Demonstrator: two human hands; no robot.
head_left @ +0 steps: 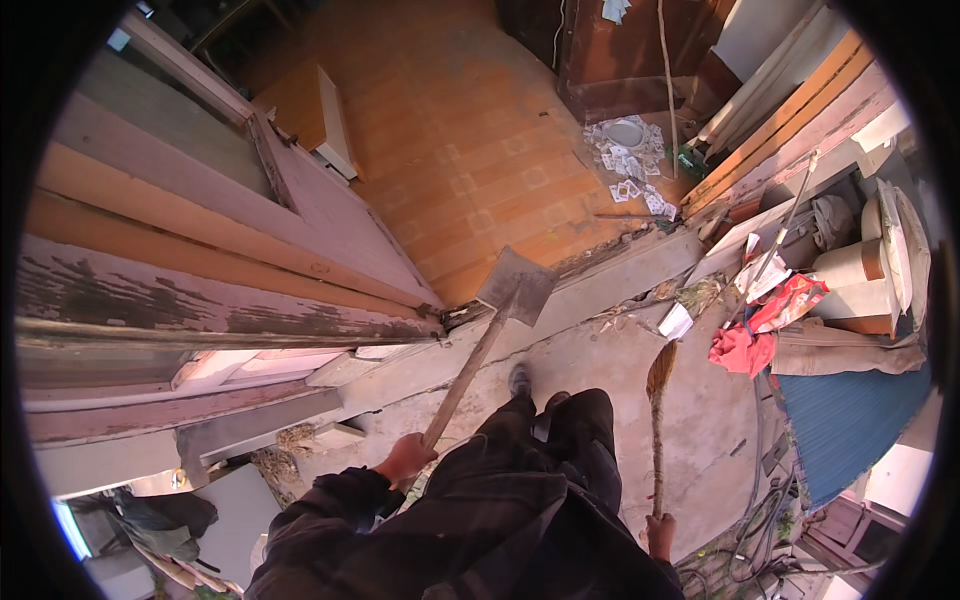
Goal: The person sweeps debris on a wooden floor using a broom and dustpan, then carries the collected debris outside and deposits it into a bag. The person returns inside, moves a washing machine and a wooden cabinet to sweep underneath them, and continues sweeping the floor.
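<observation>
Head view: two-handed tool hold at a doorway sill, one tool per hand.
The left hand (408, 459) is closed around the wooden handle of a shovel (472, 374); the handle slopes up and to the right, and its flat blade overlaps the edge of the concrete sill (593, 291) and the orange tiled floor (480, 170); blade contact cannot be determined. The right hand (661, 535) is closed around the end of a straw broom (657, 440); the individual fingers are too small to distinguish. The broom extends away from the person, head foremost, over the concrete ground (705, 430), with a white paper piece (675, 321) just beyond its head. Red bags (752, 340) lie to the right. Scattered papers (645, 165) lie indoors, near the doorway's right side.
</observation>
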